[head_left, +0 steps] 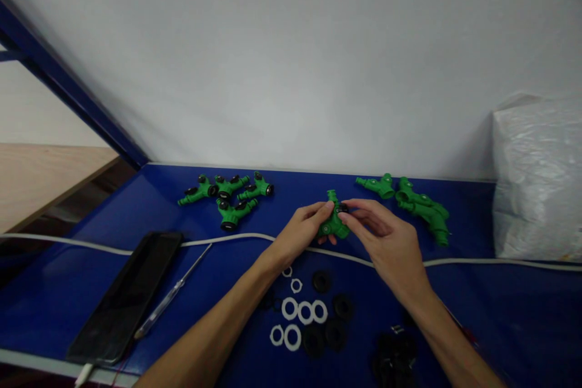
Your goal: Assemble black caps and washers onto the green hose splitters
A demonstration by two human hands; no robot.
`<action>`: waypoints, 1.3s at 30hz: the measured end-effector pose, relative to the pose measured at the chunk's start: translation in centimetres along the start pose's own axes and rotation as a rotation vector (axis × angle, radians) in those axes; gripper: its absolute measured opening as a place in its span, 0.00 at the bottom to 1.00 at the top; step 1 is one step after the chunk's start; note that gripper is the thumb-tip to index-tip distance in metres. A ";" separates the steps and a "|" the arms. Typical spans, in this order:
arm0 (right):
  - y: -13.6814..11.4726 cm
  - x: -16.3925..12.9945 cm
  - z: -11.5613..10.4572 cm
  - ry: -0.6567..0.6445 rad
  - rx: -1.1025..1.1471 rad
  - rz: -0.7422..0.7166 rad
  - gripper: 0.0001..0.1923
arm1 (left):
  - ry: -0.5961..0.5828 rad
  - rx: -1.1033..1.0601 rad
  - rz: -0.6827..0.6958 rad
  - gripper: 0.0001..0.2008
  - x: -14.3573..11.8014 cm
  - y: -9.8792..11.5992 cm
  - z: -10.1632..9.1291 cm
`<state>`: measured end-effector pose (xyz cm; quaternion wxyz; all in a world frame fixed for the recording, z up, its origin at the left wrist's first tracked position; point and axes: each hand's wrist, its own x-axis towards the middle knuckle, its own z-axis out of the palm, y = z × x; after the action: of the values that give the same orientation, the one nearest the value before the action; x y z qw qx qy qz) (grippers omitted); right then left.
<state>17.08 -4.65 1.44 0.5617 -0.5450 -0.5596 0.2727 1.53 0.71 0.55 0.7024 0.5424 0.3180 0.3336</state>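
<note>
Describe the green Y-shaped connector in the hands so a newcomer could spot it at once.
Look along the white cable crossing the blue tabletop to the left hand and right hand. Between them is the green Y-shaped connector, a black fitting at its right. Unlike the green connectors lying to either side, it is held.

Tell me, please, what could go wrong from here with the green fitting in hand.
The small black part in the right hand might slip off the green fitting. The white rings, lying loose on the blue table, might be knocked aside. The white cable crossing beneath the left hand might get in the way.
</note>
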 end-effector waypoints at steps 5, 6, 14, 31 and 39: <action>0.3 -0.1 0.0 0.029 -0.310 -0.296 0.07 | -0.006 0.108 -0.004 0.24 -0.1 0.1 -0.2; 0.2 -0.1 0.0 0.037 -0.354 -0.336 0.07 | -0.010 0.110 -0.001 0.23 -0.1 0.1 -0.2; -0.3 -0.1 -0.1 0.045 -0.476 -0.480 0.03 | -0.015 0.136 0.043 0.19 -0.3 -0.1 -0.2; -0.2 -0.2 -0.2 -0.036 -0.454 -0.427 0.04 | 0.063 0.330 0.097 0.22 -1.0 0.7 0.5; -0.8 0.4 -0.9 -0.103 -0.517 -0.366 0.07 | 0.130 0.276 0.123 0.21 -0.6 0.6 0.0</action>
<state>17.78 -4.83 2.54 0.4151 -0.5455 -0.7268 0.0431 1.16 0.34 1.22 0.5774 0.6296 0.3718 0.3632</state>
